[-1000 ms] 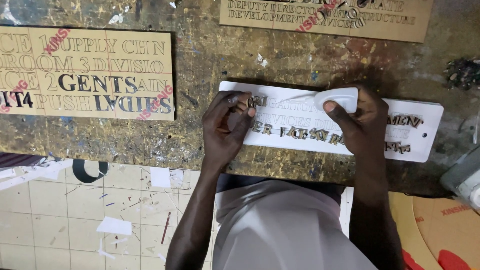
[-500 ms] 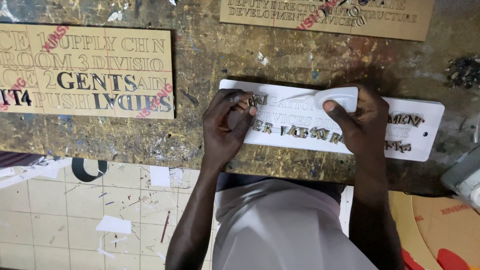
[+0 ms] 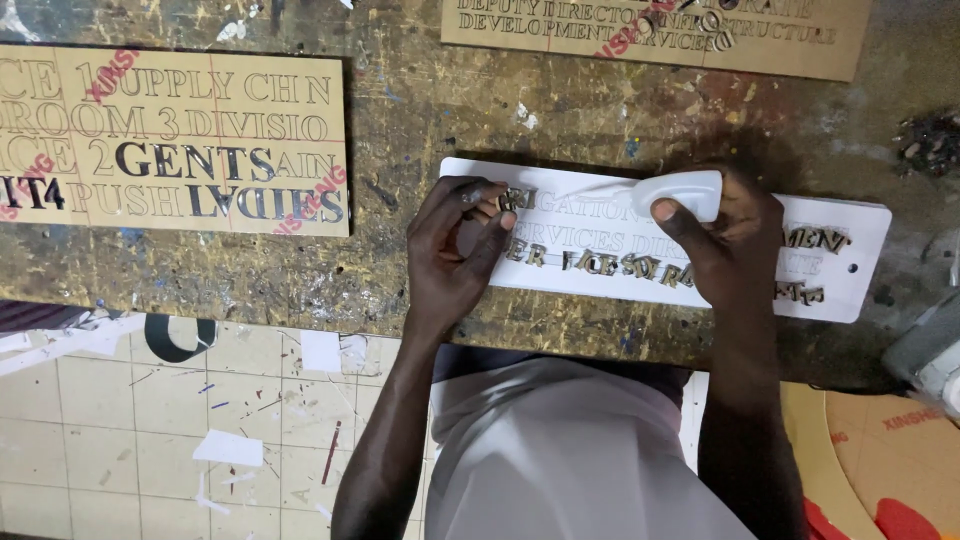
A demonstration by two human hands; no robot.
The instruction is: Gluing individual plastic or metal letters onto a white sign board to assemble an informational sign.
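L hand (image 3: 450, 250) stayed pinching a small letter (image 3: 507, 200) at the white board (image 3: 860, 240), barely moved; R hand (image 3: 725, 235) kept gripping the white bottle (image 3: 680, 192) w/ nozzle on board; still same letter

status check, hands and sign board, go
Left hand pinching a small letter on the white board. Right hand holds white bottle over it. Nothing in the way.
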